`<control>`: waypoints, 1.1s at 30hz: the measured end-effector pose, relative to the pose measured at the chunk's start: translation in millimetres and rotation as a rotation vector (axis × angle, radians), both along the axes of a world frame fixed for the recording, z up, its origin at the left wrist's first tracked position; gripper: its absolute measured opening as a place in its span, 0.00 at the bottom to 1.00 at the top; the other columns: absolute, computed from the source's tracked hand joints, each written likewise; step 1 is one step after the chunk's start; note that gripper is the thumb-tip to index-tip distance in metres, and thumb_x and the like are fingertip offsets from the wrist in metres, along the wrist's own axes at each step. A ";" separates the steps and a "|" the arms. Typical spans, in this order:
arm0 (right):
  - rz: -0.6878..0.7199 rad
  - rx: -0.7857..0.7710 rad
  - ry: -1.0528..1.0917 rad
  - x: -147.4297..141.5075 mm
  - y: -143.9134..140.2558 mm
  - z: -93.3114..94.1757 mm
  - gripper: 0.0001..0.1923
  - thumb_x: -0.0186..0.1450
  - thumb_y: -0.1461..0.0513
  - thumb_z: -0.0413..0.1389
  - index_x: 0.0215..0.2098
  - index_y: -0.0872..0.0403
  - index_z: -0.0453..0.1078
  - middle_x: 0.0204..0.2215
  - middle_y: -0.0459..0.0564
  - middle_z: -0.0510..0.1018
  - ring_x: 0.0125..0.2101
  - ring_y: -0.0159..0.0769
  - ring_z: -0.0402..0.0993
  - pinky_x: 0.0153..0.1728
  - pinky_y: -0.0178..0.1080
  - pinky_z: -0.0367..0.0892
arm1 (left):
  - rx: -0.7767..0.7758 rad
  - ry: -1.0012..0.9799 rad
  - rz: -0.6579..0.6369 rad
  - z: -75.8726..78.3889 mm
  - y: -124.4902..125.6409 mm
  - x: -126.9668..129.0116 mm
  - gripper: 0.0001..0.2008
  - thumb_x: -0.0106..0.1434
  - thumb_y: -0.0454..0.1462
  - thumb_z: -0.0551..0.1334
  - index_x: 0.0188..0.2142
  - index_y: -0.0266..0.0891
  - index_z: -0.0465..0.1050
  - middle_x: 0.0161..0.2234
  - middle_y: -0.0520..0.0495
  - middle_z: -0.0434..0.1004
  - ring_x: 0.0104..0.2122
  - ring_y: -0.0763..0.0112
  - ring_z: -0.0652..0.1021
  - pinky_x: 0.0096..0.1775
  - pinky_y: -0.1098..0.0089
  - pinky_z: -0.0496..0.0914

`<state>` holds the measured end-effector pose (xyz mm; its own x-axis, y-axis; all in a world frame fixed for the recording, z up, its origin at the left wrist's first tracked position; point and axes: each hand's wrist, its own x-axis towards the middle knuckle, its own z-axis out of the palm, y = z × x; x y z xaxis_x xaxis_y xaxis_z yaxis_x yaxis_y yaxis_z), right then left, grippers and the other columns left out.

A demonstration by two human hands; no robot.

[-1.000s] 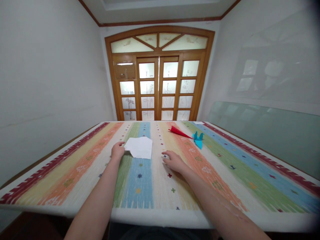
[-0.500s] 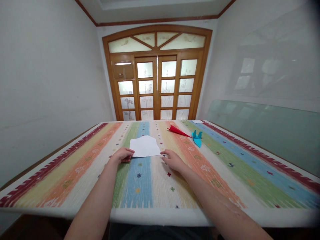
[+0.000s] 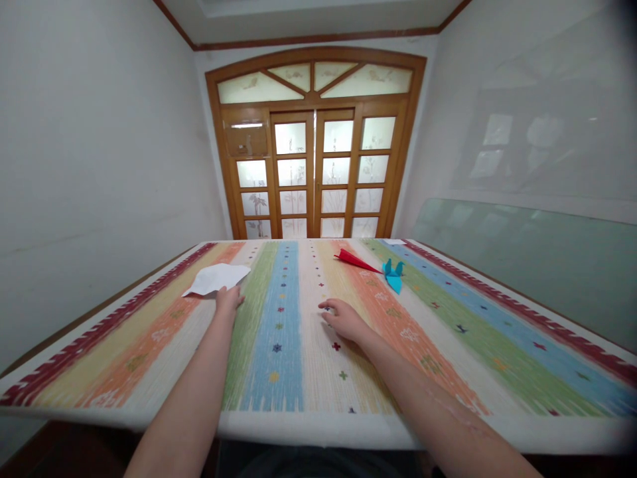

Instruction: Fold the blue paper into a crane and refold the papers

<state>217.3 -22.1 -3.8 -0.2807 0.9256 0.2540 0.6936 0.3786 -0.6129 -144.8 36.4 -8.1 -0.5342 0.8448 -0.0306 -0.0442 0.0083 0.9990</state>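
A white folded sheet of paper [image 3: 215, 278] lies on the left part of the striped tablecloth [image 3: 298, 345]. My left hand [image 3: 227, 299] holds its near right corner, fingers pinched on the edge. My right hand [image 3: 342, 318] rests palm down on the cloth near the middle, fingers spread, holding nothing. Farther back, to the right, lie a red folded paper shape [image 3: 354, 260] and a blue paper crane [image 3: 393, 275], both out of reach of either hand.
The table fills the room between a white wall on the left and a glass panel [image 3: 522, 259] leaning on the right wall. A wooden glazed double door [image 3: 314, 179] stands behind the table's far edge.
My left hand has dragged the white paper from the middle of the table to the left side. My right hand has stayed almost still.
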 end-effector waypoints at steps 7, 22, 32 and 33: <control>-0.002 -0.018 -0.003 -0.5 -1.5 1.3 0.15 0.62 0.60 0.55 0.47 0.50 0.76 0.50 0.53 0.77 0.51 0.43 0.71 0.54 0.44 0.61 | 0.045 -0.414 0.015 6.9 -1.8 -9.5 0.15 0.60 0.31 0.57 0.47 0.40 0.64 0.38 0.45 0.70 0.33 0.69 0.78 0.35 0.65 0.77; 0.006 -0.019 -0.074 -0.4 -7.1 2.2 0.16 0.63 0.58 0.54 0.48 0.49 0.76 0.49 0.52 0.78 0.50 0.44 0.72 0.53 0.43 0.61 | 0.178 -0.521 -0.017 7.8 -5.4 -20.4 0.14 0.64 0.36 0.56 0.49 0.40 0.67 0.42 0.42 0.74 0.36 0.69 0.76 0.36 0.69 0.75; 0.008 0.033 -0.209 1.3 -8.3 5.0 0.18 0.61 0.61 0.54 0.49 0.49 0.75 0.48 0.52 0.76 0.51 0.42 0.68 0.52 0.41 0.57 | 0.069 0.786 -0.436 -7.8 -8.8 27.0 0.23 0.59 0.42 0.63 0.53 0.39 0.73 0.44 0.41 0.79 0.44 0.60 0.78 0.50 0.65 0.68; -0.016 0.052 -0.221 0.3 -8.4 3.5 0.19 0.62 0.61 0.53 0.50 0.49 0.75 0.48 0.52 0.76 0.51 0.42 0.68 0.52 0.41 0.56 | 0.079 0.886 -0.476 -9.3 -10.9 32.4 0.23 0.58 0.42 0.64 0.52 0.39 0.74 0.48 0.40 0.78 0.48 0.59 0.76 0.53 0.65 0.65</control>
<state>217.6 -30.5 -0.3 -0.3204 0.9176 0.2354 0.8148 0.3937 -0.4255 -112.5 25.6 -17.3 0.0562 0.9587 0.2789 0.7049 -0.2360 0.6689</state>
